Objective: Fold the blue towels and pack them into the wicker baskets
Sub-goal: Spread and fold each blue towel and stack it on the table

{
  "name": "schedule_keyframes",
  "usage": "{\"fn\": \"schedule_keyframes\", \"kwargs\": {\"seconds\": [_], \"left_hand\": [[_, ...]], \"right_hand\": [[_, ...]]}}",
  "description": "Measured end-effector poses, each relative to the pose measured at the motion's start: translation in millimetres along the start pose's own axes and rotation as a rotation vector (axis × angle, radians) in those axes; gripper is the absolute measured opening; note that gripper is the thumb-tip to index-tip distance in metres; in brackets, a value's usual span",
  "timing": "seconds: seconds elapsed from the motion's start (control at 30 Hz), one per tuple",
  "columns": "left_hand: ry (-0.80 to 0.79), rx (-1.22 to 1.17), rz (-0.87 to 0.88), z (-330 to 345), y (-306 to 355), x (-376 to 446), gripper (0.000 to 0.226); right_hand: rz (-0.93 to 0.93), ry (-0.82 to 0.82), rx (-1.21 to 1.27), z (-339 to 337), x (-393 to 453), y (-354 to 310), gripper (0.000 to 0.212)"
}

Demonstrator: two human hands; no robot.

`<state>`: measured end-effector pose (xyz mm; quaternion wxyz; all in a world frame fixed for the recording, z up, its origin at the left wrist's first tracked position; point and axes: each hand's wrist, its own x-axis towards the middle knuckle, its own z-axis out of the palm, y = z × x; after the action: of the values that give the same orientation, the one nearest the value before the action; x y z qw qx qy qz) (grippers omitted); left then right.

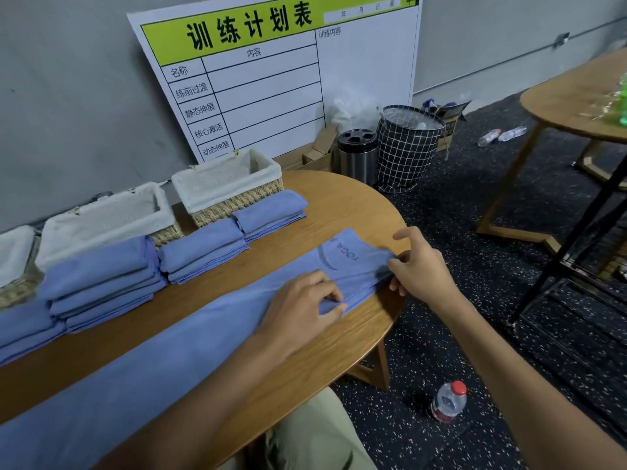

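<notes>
A long blue towel [163, 361], folded lengthwise into a strip, lies along the wooden table [346, 205]. My left hand [302, 310] pinches its near edge close to the right end. At the far right corner of that end, my right hand [417, 266] pinches the cloth beside printed letters. Several folded blue towels sit in stacks behind it: one [271, 212], another [203, 252], a taller stack [101, 279], and one at the left edge [23, 327]. Behind them stand cloth-lined wicker baskets [230, 181] [105, 218] [13, 259], with nothing seen inside.
A white schedule board [271, 79] leans on the wall. On the floor to the right are a metal bin [358, 154], a checked fabric hamper [407, 147], a plastic bottle [448, 401], a second round table [576, 106] and a black rack [576, 266].
</notes>
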<state>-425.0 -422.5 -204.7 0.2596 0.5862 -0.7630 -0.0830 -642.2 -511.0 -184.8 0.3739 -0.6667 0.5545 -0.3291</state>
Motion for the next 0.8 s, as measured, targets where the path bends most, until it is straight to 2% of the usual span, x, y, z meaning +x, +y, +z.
{"fn": "schedule_keyframes", "kwargs": {"seconds": [0.23,0.3,0.4,0.5,0.6,0.7,0.77,0.8], "left_hand": [[0.003,0.071,0.125,-5.5,6.6,4.2,0.015],[-0.038,0.103,0.142,-7.3,5.3,2.4,0.015],[-0.144,0.037,0.075,-13.8,4.6,3.5,0.021],[-0.064,-0.019,0.002,-21.1,4.2,27.1,0.02],[0.004,0.066,-0.059,-14.2,-12.3,68.6,0.016],[-0.147,0.237,-0.217,1.7,-23.8,106.9,0.04],[-0.167,0.262,-0.259,11.6,-24.9,125.5,0.037],[-0.153,0.198,-0.268,15.6,-24.9,133.3,0.031]], "right_hand": [[0.012,0.034,0.013,0.1,-2.4,-0.1,0.042],[0.008,0.028,-0.003,0.5,-0.8,0.6,0.039],[-0.001,0.011,-0.054,2.6,6.5,3.4,0.03],[-0.053,0.013,-0.255,4.3,14.8,8.0,0.025],[-0.058,0.005,-0.439,5.0,19.3,12.8,0.026],[-0.046,-0.011,-0.455,3.3,22.9,17.7,0.021],[-0.057,-0.028,-0.446,1.8,27.0,21.7,0.018],[-0.064,-0.034,-0.427,0.9,28.8,23.3,0.015]]}}
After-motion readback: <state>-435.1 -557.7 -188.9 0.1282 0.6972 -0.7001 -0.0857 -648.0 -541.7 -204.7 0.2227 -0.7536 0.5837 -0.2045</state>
